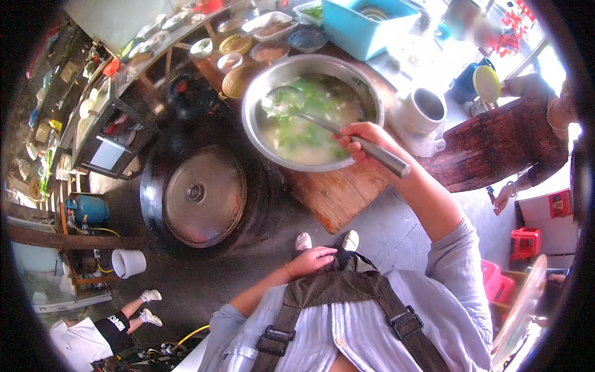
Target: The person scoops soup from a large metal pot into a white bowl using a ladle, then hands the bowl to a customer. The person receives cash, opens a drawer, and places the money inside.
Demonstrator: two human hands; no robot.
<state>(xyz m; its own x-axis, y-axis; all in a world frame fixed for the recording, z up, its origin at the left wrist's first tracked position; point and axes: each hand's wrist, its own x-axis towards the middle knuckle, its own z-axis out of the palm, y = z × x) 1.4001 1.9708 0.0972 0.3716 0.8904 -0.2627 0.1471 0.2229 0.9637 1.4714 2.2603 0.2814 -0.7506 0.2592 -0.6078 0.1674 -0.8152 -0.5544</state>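
My right hand [365,142] is closed around the thick metal handle of a ladle [320,122]. The ladle's bowl lies at the left side of a large steel basin [249,135], among chopped greens floating in cloudy soup [309,135]. The basin stands on a wooden board or table [341,202]. My left hand [314,261] rests against my front by the dark strap, its fingers loosely extended and holding nothing that I can see.
To the left sits a large dark wok with a round metal lid [204,197]. Bowls [234,44] of ingredients, a blue plastic tub [367,32] and a white container [425,107] surround the basin. A person [497,135] stands at the right, another [102,330] at the lower left.
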